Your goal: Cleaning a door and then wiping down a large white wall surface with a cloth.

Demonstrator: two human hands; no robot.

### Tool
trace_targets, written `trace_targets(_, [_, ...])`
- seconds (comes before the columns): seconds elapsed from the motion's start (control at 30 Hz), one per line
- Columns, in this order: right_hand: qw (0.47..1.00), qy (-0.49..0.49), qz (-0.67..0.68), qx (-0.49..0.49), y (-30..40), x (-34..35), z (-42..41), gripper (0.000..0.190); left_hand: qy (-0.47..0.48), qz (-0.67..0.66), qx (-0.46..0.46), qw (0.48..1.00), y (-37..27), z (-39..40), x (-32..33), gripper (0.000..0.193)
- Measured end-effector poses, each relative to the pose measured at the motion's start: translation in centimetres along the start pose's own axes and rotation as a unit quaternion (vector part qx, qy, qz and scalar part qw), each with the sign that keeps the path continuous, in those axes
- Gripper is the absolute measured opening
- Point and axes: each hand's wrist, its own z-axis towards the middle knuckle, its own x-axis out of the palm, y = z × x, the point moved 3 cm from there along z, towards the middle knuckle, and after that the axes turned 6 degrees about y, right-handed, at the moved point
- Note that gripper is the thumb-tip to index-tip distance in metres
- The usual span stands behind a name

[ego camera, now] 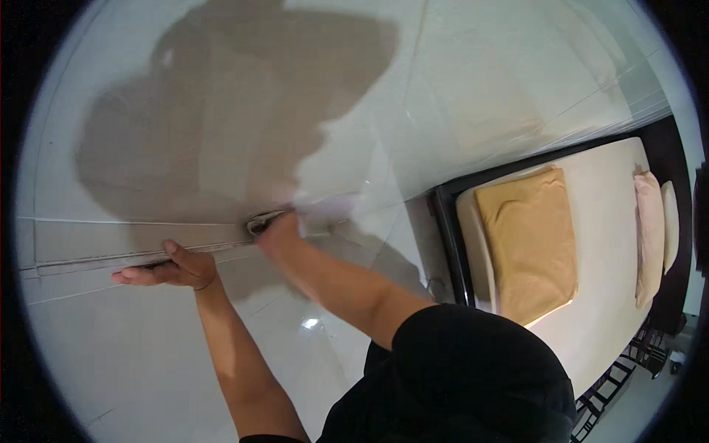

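My right hand [281, 232] is closed around a crumpled greyish cloth [260, 222], pressed on a narrow tiled ledge [88, 241] along the wall. Part of the cloth and most of its fingers are hidden or blurred. Farther left, my left hand [171, 268] rests at the ledge's front edge. Its thumb points up against the edge and its fingers stretch out to the left, with no object seen in them. Behind the ledge rises a pale, glossy wall [343, 160], with a large dark shadow across it.
Pale glossy floor tiles [138, 343] lie below the ledge. At right stands a dark-framed bed [454, 249] with a cream mattress [601, 221], a folded tan blanket [532, 243] and a pink pillow [648, 238]. Dark slatted furniture [606, 387] is at the lower right.
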Motion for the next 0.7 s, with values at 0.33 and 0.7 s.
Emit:
trace_targets(0.33, [0.958, 0.205, -0.049, -0.194, 27.3, -2.1, 6.2, 0.043, -0.017, 0.015, -0.018, 1.0, -0.5, 0.3, 1.2, 0.071])
trace_targets(0.7, [0.839, 0.044, 0.019, -0.542, 60.4, -3.4, 4.2, 0.047, -0.024, -0.022, -0.009, 0.999, 0.5, -0.6, -0.8, 0.074])
